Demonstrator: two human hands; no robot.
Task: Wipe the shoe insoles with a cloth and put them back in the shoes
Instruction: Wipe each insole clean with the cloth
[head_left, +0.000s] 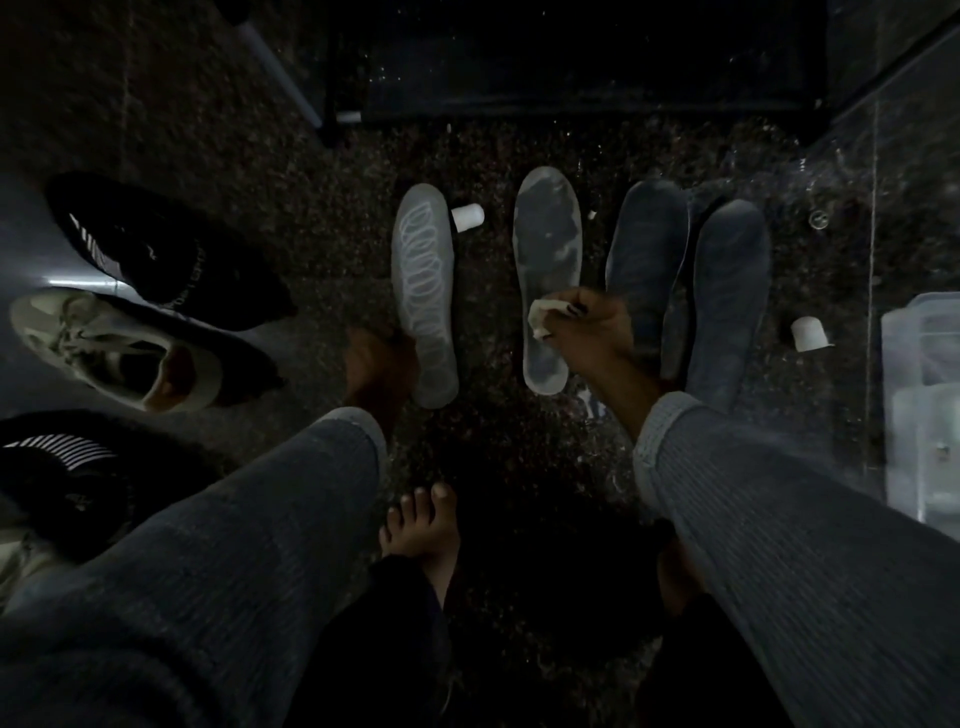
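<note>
A cloth (540, 314) was pinched in the right hand (589, 332) against the smeared insole (545, 280); the patterned insole (423, 291) was gripped by the left hand (382, 369).

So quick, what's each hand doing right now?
Left hand: at the edge of the patterned insole; too dark to tell whether it grips it.
Right hand: holding the cloth on the smudged insole.

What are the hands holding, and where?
The right hand pinches a bunched cloth, pressed on the smooth insole. The left hand touches the patterned insole's edge; its grip is too dark to tell.
</note>
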